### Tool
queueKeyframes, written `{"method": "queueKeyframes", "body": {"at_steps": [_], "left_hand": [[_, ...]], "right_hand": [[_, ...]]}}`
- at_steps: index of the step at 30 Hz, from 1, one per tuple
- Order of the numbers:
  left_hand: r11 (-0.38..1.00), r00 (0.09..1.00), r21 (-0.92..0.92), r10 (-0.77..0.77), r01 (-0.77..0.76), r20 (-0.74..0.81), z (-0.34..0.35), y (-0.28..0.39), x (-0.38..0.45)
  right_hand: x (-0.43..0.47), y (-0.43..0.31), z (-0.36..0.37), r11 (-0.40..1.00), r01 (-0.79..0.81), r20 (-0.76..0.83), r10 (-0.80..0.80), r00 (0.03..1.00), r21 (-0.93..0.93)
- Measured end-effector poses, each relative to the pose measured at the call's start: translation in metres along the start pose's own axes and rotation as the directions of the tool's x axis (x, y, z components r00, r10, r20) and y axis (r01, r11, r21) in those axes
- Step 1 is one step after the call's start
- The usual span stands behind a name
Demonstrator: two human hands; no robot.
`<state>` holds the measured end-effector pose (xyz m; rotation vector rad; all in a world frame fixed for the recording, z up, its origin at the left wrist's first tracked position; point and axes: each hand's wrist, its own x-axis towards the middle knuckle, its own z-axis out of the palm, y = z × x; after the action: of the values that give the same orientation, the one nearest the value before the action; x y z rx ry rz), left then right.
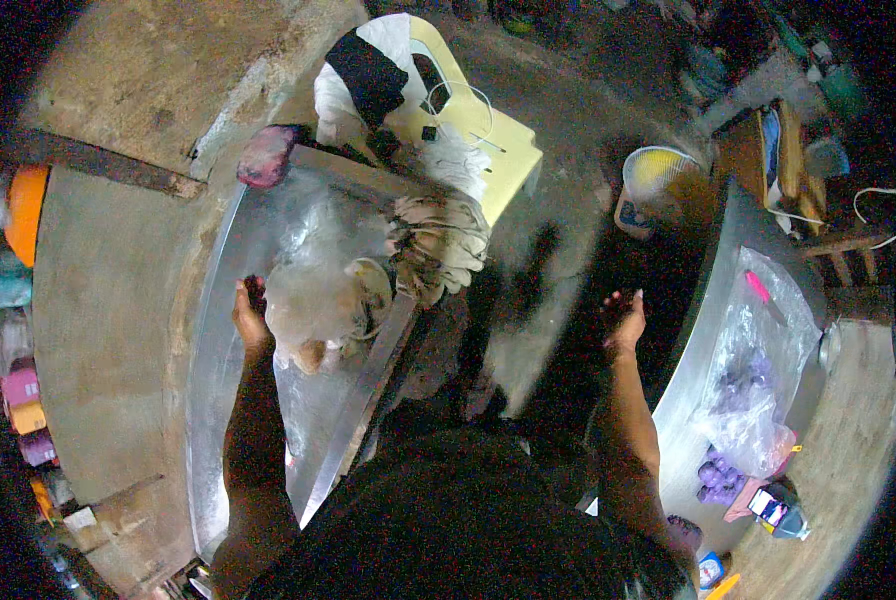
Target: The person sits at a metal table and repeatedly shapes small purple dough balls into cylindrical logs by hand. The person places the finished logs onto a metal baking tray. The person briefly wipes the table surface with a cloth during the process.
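Observation:
My left hand (251, 315), fingers apart and holding nothing, is over a metal-topped table (222, 360). Just right of it on the metal lies a pale, rounded mass (305, 300), perhaps dough or a filled plastic bag; I cannot tell which. A round, bowl-like thing (373, 292) touches its right side. A crumpled beige cloth (444, 240) hangs over the table's corner. My right hand (626, 319) is raised over the dark floor area, empty with its fingers apart. It is nearest to a second metal surface on the right.
A pale yellow plastic chair (504, 161) with cloths on it stands beyond the left table. A reddish bundle (265, 156) lies at that table's far corner. On the right surface are clear plastic sheeting (748, 330), a pink-handled knife (759, 289) and purple round items (718, 476). A ribbed basket (654, 169) stands ahead.

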<state>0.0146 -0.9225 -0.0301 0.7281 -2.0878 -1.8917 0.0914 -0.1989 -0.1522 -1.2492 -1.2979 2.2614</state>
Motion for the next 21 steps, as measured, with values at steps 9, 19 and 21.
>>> {"method": "queueKeyframes", "body": {"at_steps": [9, 19, 21], "left_hand": [[0.990, 0.996, -0.112, 0.082, -0.085, -0.026, 0.073, 0.054, 0.049], [0.980, 0.997, -0.187, 0.073, -0.068, 0.019, 0.101, 0.064, 0.081], [0.978, 0.996, -0.197, 0.079, -0.071, 0.033, 0.099, 0.060, 0.083]], "right_hand": [[-0.010, 0.002, 0.037, 0.965, -0.105, 0.106, 0.081, 0.991, 0.242], [0.008, -0.010, 0.083, 0.962, -0.098, 0.175, 0.054, 0.983, 0.255], [0.010, -0.016, 0.096, 0.967, -0.086, 0.182, 0.043, 0.982, 0.239]]}}
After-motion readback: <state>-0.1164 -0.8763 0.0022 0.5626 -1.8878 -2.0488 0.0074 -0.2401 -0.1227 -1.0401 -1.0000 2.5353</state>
